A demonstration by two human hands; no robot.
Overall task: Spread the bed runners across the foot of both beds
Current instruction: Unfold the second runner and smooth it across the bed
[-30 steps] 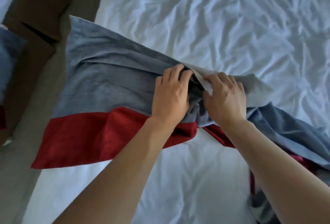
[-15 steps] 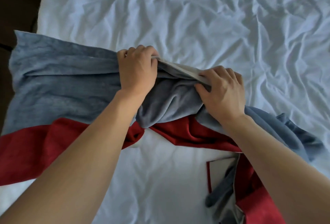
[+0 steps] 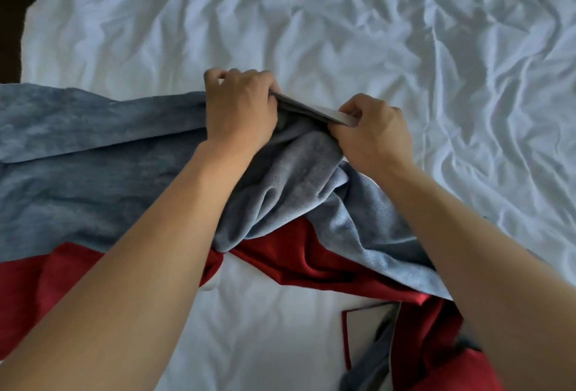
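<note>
A big bed (image 3: 311,16) with a crumpled white sheet is seen under and past both hands. A long bed runner (image 3: 93,172), blue with a red band, is laid across it. To the left of the hands the runner is already spread out fairly flat. Between and below the hands, and off to the right, it is bunched and twisted, so that part is not yet spread. The far edge of the runner is gripped by the left hand (image 3: 240,107), with its fingers curled round the cloth. The same edge is pinched close beside it by the right hand (image 3: 372,132). About half of this bed seems done. A second bed is not seen, so that part cannot be told.
</note>
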